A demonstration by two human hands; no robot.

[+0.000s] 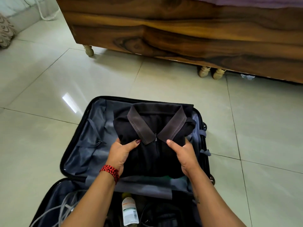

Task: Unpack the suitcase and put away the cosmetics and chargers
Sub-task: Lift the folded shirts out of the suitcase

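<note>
A black suitcase [77,128] lies open on the floor, its grey-lined far half in the middle of the view. Over that half I hold a folded black polo shirt [152,126] with a grey collar. My left hand [122,154] grips its left side, thumb on top. My right hand [183,154] grips its right side the same way. In the near half, below my arms, lie a cosmetic bottle [129,210] with a white label, a tangle of white charger cables [65,210] at the left, and dark items I cannot make out.
A wooden bed frame [180,33] on turned legs [89,49] runs across the back. Glossy tiled floor [49,82] surrounds the suitcase. A patterned cushion [5,31] lies at the far left edge. Suitcase wheels [212,178] stick out at the right.
</note>
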